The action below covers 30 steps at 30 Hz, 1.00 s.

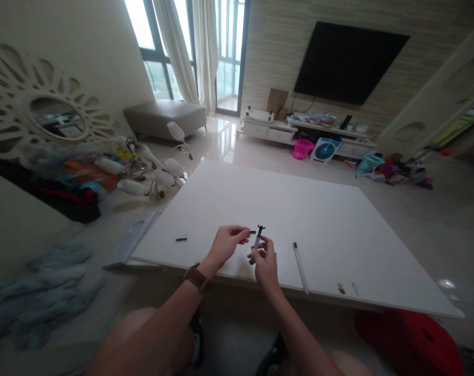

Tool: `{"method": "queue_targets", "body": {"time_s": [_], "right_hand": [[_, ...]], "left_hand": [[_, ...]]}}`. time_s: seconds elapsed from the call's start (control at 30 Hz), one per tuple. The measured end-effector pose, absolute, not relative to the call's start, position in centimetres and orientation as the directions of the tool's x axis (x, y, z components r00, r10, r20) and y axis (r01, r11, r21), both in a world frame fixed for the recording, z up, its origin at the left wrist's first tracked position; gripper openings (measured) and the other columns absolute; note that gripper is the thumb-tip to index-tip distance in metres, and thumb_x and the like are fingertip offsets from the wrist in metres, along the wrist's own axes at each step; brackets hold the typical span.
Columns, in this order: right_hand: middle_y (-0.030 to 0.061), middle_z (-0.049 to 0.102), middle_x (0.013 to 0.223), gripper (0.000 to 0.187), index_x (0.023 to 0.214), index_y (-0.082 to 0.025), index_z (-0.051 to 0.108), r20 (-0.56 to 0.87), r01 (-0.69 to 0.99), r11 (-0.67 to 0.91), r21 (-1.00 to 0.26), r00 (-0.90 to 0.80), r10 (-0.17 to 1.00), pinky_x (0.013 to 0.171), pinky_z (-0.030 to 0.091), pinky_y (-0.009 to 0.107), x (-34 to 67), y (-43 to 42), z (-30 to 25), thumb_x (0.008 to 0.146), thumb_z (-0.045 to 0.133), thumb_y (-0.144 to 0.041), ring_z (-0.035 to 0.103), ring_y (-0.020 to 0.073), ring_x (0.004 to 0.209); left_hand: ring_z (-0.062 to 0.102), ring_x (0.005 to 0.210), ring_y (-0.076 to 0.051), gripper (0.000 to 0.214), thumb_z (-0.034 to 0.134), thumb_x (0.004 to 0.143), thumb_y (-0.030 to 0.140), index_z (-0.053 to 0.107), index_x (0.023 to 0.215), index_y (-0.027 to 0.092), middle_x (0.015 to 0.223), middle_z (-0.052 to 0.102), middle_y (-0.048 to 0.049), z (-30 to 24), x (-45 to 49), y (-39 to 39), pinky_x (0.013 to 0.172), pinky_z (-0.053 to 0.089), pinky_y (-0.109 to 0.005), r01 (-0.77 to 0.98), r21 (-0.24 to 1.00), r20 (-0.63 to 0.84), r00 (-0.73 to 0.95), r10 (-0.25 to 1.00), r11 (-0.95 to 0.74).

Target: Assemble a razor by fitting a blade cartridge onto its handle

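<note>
My right hand (265, 262) pinches a small grey syringe-like tube with a black winged end (257, 239), held upright just above the near edge of a large white board (284, 209). My left hand (226, 242), with a brown watch on the wrist, is closed in a pinch on a tiny black cap (252, 232) right beside the tube's top. A thin white stick with a dark tip (299, 265) lies on the board to the right of my hands. To the left of my hands, a small black piece (181, 239) rests on the board.
The board lies on a glossy floor. A chandelier with white glass shades (151, 175) and a clutter pile sit at the left, with a flat grey panel (130, 241) beside the board. A red cushion (411, 339) is at the lower right. A TV unit and baskets stand at the back.
</note>
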State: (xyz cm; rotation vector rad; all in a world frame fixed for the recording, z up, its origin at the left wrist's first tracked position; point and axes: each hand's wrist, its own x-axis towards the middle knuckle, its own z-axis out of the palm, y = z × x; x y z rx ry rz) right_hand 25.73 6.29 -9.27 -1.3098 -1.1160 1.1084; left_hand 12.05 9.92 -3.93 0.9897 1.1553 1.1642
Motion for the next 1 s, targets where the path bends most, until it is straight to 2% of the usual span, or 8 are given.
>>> {"method": "queue_targets", "body": {"time_s": [0.17,0.27,0.37,0.5,0.67,0.73,0.87,1.0], "right_hand": [[0.0020,0.057,0.095,0.036,0.119,-0.022,0.051,-0.005,-0.084,0.011,-0.996,0.187,0.982,0.075,0.052,0.034,26.0,7.0,-9.4,0.084,0.055,-0.030,0.066,0.0178,0.081],[0.0010,0.058,0.093,0.030,0.110,-0.022,0.053,0.008,-0.074,0.027,-0.997,0.250,0.968,0.066,0.048,0.029,26.3,7.3,-9.2,0.081,0.056,-0.029,0.064,0.0155,0.076],[-0.0018,0.058,0.082,0.024,0.102,-0.020,0.057,0.016,-0.062,0.033,-0.998,0.263,0.965,0.059,0.043,0.025,26.4,7.3,-8.8,0.082,0.060,-0.032,0.057,0.0120,0.065],[-0.0039,0.054,0.069,0.033,0.101,-0.017,0.063,-0.024,-0.128,0.006,-0.992,0.233,0.972,0.046,0.032,0.022,26.4,7.1,-8.4,0.080,0.068,-0.043,0.041,0.0079,0.050],[-0.0085,0.040,0.050,0.033,0.088,-0.015,0.065,-0.058,-0.223,-0.016,-0.975,0.183,0.981,0.041,0.019,0.021,26.3,6.9,-8.6,0.080,0.069,-0.047,0.027,0.0066,0.043],[-0.0089,0.038,0.049,0.033,0.086,-0.015,0.065,-0.054,-0.225,-0.013,-0.974,0.178,0.983,0.041,0.019,0.021,26.4,7.0,-8.6,0.080,0.069,-0.047,0.026,0.0066,0.043],[-0.0057,0.047,0.053,0.034,0.083,-0.015,0.065,-0.026,-0.171,0.009,-0.985,0.203,0.979,0.042,0.021,0.021,26.4,7.1,-8.7,0.079,0.071,-0.048,0.031,0.0072,0.044],[-0.0080,0.041,0.048,0.035,0.082,-0.016,0.063,-0.048,-0.195,-0.006,-0.981,0.209,0.977,0.041,0.019,0.022,26.4,7.3,-8.7,0.080,0.069,-0.050,0.028,0.0073,0.042]], "left_hand": [[0.065,0.065,-0.014,0.030,0.074,0.076,0.039,0.075,0.084,0.010,0.075,0.073,-0.0093,-3.7,11.9,10.0,0.064,0.053,-0.025,-0.123,0.983,-0.128,0.048,0.991,0.133],[0.064,0.064,-0.014,0.030,0.074,0.077,0.040,0.075,0.082,0.010,0.074,0.073,-0.0091,-3.8,12.1,10.2,0.063,0.052,-0.024,-0.118,0.982,-0.139,0.058,0.989,0.145],[0.063,0.061,-0.013,0.031,0.073,0.077,0.041,0.074,0.079,0.010,0.071,0.073,-0.0088,-4.0,12.3,10.1,0.060,0.051,-0.024,-0.100,0.980,-0.164,0.077,0.983,0.172],[0.060,0.056,-0.012,0.036,0.070,0.079,0.045,0.072,0.069,0.011,0.064,0.070,-0.0082,-3.9,12.6,9.7,0.056,0.049,-0.023,-0.034,0.985,-0.164,0.127,0.978,0.169],[0.059,0.054,-0.012,0.038,0.067,0.080,0.047,0.072,0.068,0.012,0.061,0.069,-0.0072,-3.7,12.8,9.5,0.055,0.047,-0.023,0.016,0.988,-0.153,0.143,0.978,0.152],[0.058,0.054,-0.012,0.037,0.066,0.080,0.047,0.072,0.067,0.012,0.060,0.068,-0.0067,-3.8,12.9,9.6,0.055,0.047,-0.023,0.030,0.989,-0.151,0.143,0.978,0.148],[0.057,0.053,-0.012,0.038,0.065,0.080,0.046,0.070,0.064,0.012,0.057,0.065,-0.0059,-4.0,13.0,9.6,0.054,0.046,-0.023,0.055,0.989,-0.146,0.141,0.979,0.140],[0.058,0.055,-0.013,0.036,0.064,0.080,0.048,0.071,0.076,0.012,0.067,0.069,-0.0067,-4.3,13.1,9.6,0.054,0.046,-0.025,0.029,0.988,-0.156,0.135,0.979,0.153]]}}
